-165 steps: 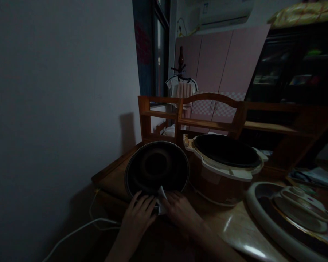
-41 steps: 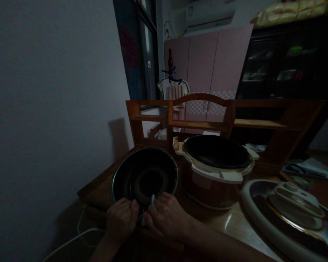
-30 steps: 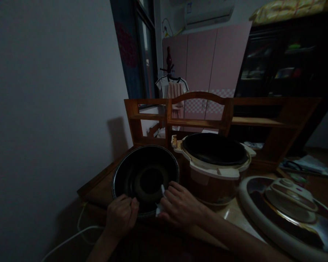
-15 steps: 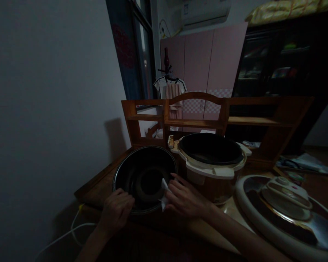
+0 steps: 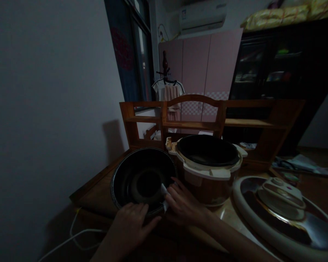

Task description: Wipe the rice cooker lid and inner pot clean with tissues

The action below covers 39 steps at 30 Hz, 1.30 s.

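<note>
A dark round inner pot point(image 5: 142, 178) stands tilted toward me on the wooden desk point(image 5: 98, 191). My left hand point(image 5: 131, 227) lies against the pot's near rim with its fingers stretched out flat. My right hand point(image 5: 183, 204) presses a small white cloth point(image 5: 164, 193) against the pot's right rim, fingers closed on the cloth. Just to the right stands the cooker body point(image 5: 207, 165), cream and brown, with its top uncovered.
The cooker's lid point(image 5: 284, 211) lies upturned at the right front. A wooden shelf unit point(image 5: 196, 116) runs along the desk's back. A white cord point(image 5: 71, 236) hangs off the left front. A grey wall closes the left side. Papers point(image 5: 303, 162) lie far right.
My left hand went from gripping the pot's near rim to lying flat with fingers out. My right hand and cloth slid along the rim from front to right side.
</note>
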Tool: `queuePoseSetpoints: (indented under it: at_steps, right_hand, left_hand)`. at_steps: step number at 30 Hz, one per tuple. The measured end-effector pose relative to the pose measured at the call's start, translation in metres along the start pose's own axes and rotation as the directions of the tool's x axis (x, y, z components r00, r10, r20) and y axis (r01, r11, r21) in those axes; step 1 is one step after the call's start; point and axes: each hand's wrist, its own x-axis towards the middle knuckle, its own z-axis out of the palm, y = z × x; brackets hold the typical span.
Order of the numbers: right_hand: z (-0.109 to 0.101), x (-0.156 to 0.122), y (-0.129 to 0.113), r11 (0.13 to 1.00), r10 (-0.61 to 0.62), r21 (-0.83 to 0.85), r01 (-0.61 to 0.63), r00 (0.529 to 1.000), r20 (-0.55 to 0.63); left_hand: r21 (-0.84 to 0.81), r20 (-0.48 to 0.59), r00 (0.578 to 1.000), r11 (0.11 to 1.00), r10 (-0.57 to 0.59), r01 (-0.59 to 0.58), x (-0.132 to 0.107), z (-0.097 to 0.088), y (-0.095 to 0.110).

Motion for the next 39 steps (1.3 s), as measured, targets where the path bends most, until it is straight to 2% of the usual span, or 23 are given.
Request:
queuePoseSetpoints:
  at_steps: [4, 7, 10, 16, 21, 28, 32, 39]
  right_hand:
    - [0.000, -0.001, -0.007, 0.999, 0.050, 0.003, -0.050, 0.999, 0.014]
    - [-0.002, 0.001, -0.015, 0.998, 0.057, 0.003, -0.057, 0.998, 0.014]
    - [-0.006, 0.006, -0.022, 0.998, 0.045, 0.034, -0.045, 0.999, 0.016]
    - [-0.010, 0.012, -0.032, 0.994, 0.089, 0.067, -0.088, 0.996, -0.008]
    - [-0.012, 0.010, -0.030, 0.994, 0.089, 0.064, -0.090, 0.996, 0.022]
    - [-0.014, 0.008, -0.026, 0.995, 0.055, 0.077, -0.057, 0.998, 0.030]
    - [-0.018, 0.011, -0.031, 0.998, 0.047, 0.049, -0.049, 0.998, 0.038]
    - [-0.018, 0.012, -0.045, 1.000, -0.014, 0.011, 0.014, 1.000, -0.027]
  left_hand:
    - [0.021, 0.093, 0.995, 0.999, -0.032, 0.030, 0.010, 0.005, 0.015]
    - [0.032, 0.167, 0.983, 0.997, -0.075, 0.071, 0.009, 0.009, 0.010]
    - [0.025, 0.169, 0.982, 0.996, -0.083, 0.080, -0.001, 0.014, 0.000]
    - [-0.003, 0.070, 0.996, 0.999, -0.047, 0.047, -0.014, 0.023, -0.011]
    - [-0.021, 0.020, 0.999, 0.999, -0.037, 0.037, -0.012, 0.025, -0.007]
    - [-0.005, 0.004, 0.999, 0.999, -0.041, 0.041, -0.011, 0.024, 0.001]
    - [-0.011, -0.105, 0.994, 1.000, -0.012, 0.011, -0.017, 0.027, -0.001]
    - [0.033, -0.284, 0.958, 0.999, 0.048, -0.041, -0.035, 0.034, -0.006]
